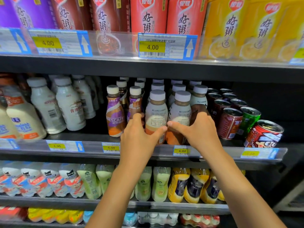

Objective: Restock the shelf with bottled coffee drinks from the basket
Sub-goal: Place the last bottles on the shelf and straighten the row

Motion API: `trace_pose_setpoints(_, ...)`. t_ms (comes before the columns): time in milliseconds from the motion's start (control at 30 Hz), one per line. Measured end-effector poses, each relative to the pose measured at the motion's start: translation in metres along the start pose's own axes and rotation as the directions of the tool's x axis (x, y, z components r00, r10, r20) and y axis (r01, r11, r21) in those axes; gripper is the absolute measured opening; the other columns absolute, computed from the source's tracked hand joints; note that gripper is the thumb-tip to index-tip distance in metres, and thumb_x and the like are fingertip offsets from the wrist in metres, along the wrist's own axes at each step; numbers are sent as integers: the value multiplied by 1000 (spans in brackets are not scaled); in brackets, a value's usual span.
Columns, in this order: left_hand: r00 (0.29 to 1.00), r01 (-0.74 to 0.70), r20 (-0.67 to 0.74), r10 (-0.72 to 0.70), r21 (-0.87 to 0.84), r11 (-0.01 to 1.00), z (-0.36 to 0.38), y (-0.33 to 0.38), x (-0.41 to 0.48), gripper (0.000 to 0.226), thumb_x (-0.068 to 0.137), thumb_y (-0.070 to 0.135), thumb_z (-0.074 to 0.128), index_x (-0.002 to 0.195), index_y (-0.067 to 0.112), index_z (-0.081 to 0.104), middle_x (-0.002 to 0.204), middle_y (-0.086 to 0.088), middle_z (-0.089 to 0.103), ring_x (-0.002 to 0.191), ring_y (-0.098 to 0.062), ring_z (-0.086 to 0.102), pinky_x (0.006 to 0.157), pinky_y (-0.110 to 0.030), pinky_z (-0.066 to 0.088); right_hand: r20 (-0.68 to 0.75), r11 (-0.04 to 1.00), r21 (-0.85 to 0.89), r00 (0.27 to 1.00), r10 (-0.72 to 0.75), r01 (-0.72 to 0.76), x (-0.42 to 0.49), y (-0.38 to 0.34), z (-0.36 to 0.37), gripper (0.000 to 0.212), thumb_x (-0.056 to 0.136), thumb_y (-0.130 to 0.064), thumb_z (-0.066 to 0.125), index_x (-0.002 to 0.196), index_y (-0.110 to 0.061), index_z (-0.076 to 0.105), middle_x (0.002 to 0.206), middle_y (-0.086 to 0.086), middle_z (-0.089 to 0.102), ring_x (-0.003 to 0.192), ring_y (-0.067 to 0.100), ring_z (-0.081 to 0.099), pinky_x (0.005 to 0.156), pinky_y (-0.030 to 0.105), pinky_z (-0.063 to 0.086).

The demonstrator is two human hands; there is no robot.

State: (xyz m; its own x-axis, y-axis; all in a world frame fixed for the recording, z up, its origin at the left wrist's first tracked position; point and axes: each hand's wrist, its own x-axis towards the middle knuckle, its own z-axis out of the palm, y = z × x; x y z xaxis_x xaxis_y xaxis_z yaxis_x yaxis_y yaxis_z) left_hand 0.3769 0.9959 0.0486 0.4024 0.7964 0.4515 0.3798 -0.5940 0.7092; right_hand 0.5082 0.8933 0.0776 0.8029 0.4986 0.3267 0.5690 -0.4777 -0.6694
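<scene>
on my feed both hands are up at the front edge of the middle shelf, on the row of white-capped coffee drinks. the left hand holds the left coffee bottle: the thumb lies across the lower front of its label and the fingers curl round its left side. the right hand is spread wider, with the thumb stretched across the front of the middle coffee bottle and the fingers curled over the right coffee bottle, so it clasps the pair together. the two thumb tips nearly meet between the left and middle bottles. all three bottles stand upright at the shelf lip, just above the 6.00 price tag, with more of the same kind lined up behind them.

just left of the left hand stand purple nescafe bottles, and further left white milk bottles. to the right are rows of cans, and a red can at the end leans over. porridge tubs fill the shelf above, and green and yellow bottles the one below
</scene>
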Motion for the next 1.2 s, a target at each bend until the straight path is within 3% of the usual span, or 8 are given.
trace_pose_setpoints(167,1000,22,-19,-20,81,996,3,8,5,64,74,59,76,110,15,47,98,-4,64,94,-25,60,69,-32,40,31,998,61,999,-36,34,-2,6,-9,70,66,-61,80,109,-12,53,112,5,58,104,22,56,80,36,51)
trace_pose_setpoints(267,1000,13,-12,-12,57,998,8,14,1,63,75,59,75,110,15,47,99,-4,63,95,-27,61,76,-40,50,34,992,116,998,-54,50,-4,13,-18,66,67,-56,82,109,-19,48,115,1,59,105,19,56,83,36,52)
trace_pose_setpoints(433,1000,-8,-9,9,72,997,26,27,-7,60,73,64,73,106,19,50,102,0,59,94,-23,61,73,-35,47,31,993,109,999,-38,34,-3,30,-35,53,72,-49,81,92,-22,41,98,-1,56,82,15,53,58,29,41)
trace_pose_setpoints(567,1000,2,-11,-1,107,994,38,40,-13,65,75,66,69,108,13,52,104,-2,51,99,-27,57,70,-33,41,46,988,143,996,-73,65,1,47,-47,49,76,-43,80,101,-22,44,90,-8,56,71,6,51,54,22,35)
trace_pose_setpoints(800,998,56,-42,-49,168,984,50,59,-19,70,75,70,66,109,12,43,107,-5,48,103,-30,56,67,-35,39,79,960,265,990,-116,91,13,71,-57,68,78,-30,77,139,-30,48,120,-12,63,112,8,58,92,31,49)
trace_pose_setpoints(1033,974,59,220,-45,-57,997,35,48,-8,43,82,35,73,104,19,41,107,-4,62,100,-29,61,81,-43,52,91,963,256,989,-114,87,17,70,-51,87,66,-50,87,139,-29,45,115,-12,65,102,6,62,81,26,51)
trace_pose_setpoints(1100,973,81,219,-68,-50,995,35,46,-4,43,80,34,77,103,17,44,110,-6,63,103,-29,61,85,-43,52,78,959,273,992,-103,78,20,72,-50,87,64,-46,89,137,-28,45,113,-10,67,101,9,64,84,32,55)
trace_pose_setpoints(1200,986,53,152,-65,80,995,41,51,-6,49,78,45,78,100,15,46,111,-7,56,107,-28,55,79,-34,42,98,948,307,988,-121,86,20,73,-49,79,71,-32,87,137,-26,45,112,-10,65,100,4,63,77,22,52)
